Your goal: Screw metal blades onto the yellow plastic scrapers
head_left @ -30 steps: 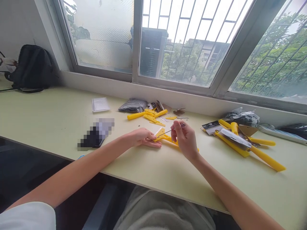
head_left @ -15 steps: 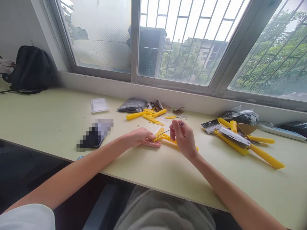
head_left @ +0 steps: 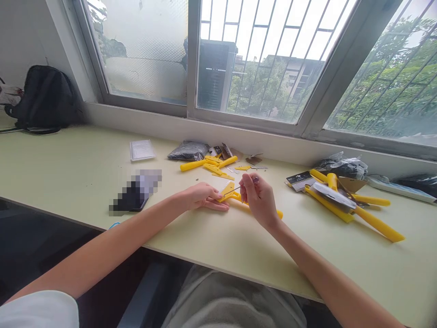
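Near the middle of the table lies a yellow scraper-like tool (head_left: pixel 228 190), its handle running right beneath my right hand. My left hand (head_left: pixel 204 197) grips the left end of its head between thumb and fingers. A thin screwdriver (head_left: pixel 233 189) is held in my right hand (head_left: pixel 258 196), its fingers closed round the handle. The screwdriver's shaft slants down left and its tip meets the tool's head beside my left thumb. My right hand hides part of the yellow handle.
Behind my hands lie yellow tool parts (head_left: pixel 218 167) and a grey plastic bag (head_left: pixel 188 150). More yellow tools (head_left: pixel 341 200) sit at right. A blurred dark phone (head_left: pixel 136 193) and a clear flat case (head_left: pixel 142 150) are at left, a black backpack (head_left: pixel 48 100) far left.
My right hand has shifted very slightly left with the screwdriver. My left hand and the yellow tool have hardly moved.
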`<state>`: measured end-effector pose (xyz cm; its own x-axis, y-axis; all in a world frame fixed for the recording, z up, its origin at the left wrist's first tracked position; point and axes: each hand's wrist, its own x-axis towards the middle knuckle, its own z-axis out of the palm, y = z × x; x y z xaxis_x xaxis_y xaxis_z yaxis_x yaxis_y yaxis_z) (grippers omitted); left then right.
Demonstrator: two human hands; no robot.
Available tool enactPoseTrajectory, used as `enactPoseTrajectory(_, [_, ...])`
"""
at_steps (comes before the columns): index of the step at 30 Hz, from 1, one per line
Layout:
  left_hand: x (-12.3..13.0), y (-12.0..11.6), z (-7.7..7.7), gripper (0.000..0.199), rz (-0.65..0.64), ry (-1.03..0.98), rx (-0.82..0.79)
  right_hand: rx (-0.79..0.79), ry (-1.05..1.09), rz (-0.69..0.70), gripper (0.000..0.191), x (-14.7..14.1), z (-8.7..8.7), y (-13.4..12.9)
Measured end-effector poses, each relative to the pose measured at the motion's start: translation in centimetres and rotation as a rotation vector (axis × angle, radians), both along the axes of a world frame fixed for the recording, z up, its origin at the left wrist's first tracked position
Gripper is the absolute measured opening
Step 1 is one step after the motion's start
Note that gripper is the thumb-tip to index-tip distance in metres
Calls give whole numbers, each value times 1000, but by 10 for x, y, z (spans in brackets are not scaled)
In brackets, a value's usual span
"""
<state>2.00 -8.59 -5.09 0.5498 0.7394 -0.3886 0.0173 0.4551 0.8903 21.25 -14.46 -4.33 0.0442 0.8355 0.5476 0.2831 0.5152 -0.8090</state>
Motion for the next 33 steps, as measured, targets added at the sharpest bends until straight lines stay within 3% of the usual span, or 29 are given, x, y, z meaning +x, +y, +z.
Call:
enactPoseTrajectory(10, [-1, -2, 1, 11, -24, 15, 20, 85, -128, 9, 37, 1, 1, -4])
enactPoseTrajectory(17, [3, -7, 9, 6, 49, 29, -22, 122, -82, -16, 33, 7, 9, -4])
enactPoseTrajectory(33, [1, -2, 4, 4, 10, 33, -6, 31, -58, 38, 39, 2, 1, -3])
